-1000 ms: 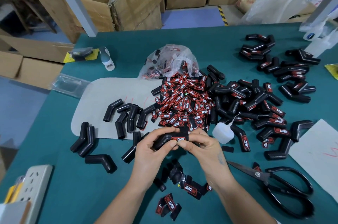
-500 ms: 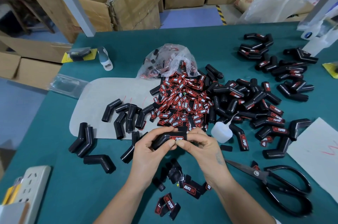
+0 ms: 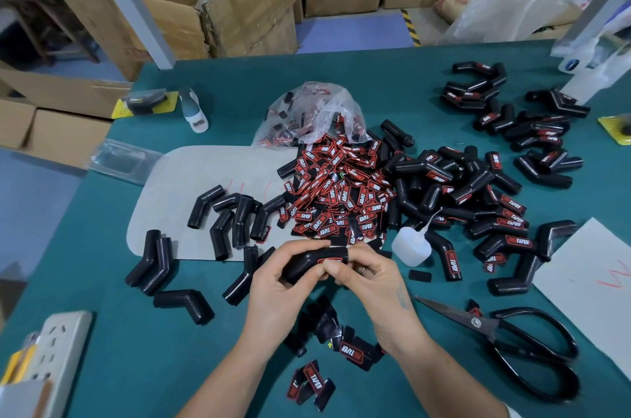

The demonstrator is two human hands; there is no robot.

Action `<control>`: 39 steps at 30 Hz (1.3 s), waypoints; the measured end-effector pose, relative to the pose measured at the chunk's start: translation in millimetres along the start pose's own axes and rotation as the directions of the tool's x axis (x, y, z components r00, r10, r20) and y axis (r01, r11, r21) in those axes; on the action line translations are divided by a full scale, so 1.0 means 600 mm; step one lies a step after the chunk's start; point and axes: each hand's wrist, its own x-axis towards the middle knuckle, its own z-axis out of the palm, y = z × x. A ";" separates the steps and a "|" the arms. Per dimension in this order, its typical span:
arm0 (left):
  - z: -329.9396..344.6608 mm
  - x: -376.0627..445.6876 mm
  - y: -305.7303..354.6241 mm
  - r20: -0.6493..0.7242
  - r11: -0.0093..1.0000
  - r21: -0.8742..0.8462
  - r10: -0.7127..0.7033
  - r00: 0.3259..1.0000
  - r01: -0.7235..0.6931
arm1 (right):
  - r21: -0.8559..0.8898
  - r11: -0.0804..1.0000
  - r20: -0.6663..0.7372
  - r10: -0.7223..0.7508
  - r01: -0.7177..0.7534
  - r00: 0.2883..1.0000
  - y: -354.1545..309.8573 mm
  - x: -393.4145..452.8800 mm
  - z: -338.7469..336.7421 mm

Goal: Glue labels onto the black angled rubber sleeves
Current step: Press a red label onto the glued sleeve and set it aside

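Observation:
My left hand (image 3: 273, 287) grips a black angled rubber sleeve (image 3: 307, 262) just above the green table (image 3: 136, 349). My right hand (image 3: 368, 277) holds the sleeve's other end, and its thumb covers most of the red and black label (image 3: 329, 260) on the sleeve. A heap of loose red and black labels (image 3: 336, 195) lies beyond my hands. Unlabelled sleeves (image 3: 232, 212) lie to the left on a grey mat. Labelled sleeves (image 3: 478, 199) are piled to the right. A small white glue bottle (image 3: 409, 248) stands right of my hands.
Black scissors (image 3: 505, 339) lie at the right front. A few labels (image 3: 310, 383) lie near my wrists. A clear bag of labels (image 3: 314, 117) sits behind the heap. A white power strip (image 3: 51, 356) is at the left front, white paper (image 3: 597, 281) at the right. Cardboard boxes stand beyond the table.
My right thumb has slid over the label, so its lettering is now mostly covered. Both hands keep hold of the same sleeve in about the same place.

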 end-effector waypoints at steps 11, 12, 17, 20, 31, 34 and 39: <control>-0.007 0.003 -0.006 0.060 0.998 -0.023 0.066 0.996 -0.065 | 0.020 1.000 -0.005 -0.012 0.013 1.000 0.004 0.001 -0.002; -0.006 0.004 -0.006 0.062 0.997 -0.027 0.073 0.995 -0.071 | 0.019 1.000 -0.010 -0.012 0.012 1.000 0.004 0.001 -0.002; -0.002 0.003 -0.002 0.023 0.996 -0.066 0.061 0.998 -0.059 | -0.025 1.000 -0.003 -0.003 0.003 1.000 0.006 0.000 -0.002; -0.003 0.003 -0.004 0.020 0.996 -0.077 0.056 0.998 -0.054 | -0.031 1.000 -0.001 0.000 0.000 1.000 0.005 0.000 -0.001; -0.006 0.005 -0.009 0.005 0.995 -0.093 0.038 0.999 -0.037 | -0.007 1.000 0.029 -0.001 0.001 1.000 -0.007 -0.003 -0.001; -0.006 0.006 -0.009 0.005 0.995 -0.089 0.034 0.999 -0.034 | -0.012 1.000 0.036 0.001 0.000 0.999 -0.008 -0.003 -0.001; -0.006 0.005 -0.011 -0.004 0.997 -0.078 0.025 1.000 -0.025 | -0.036 0.999 0.047 0.001 0.001 0.999 -0.004 -0.001 -0.005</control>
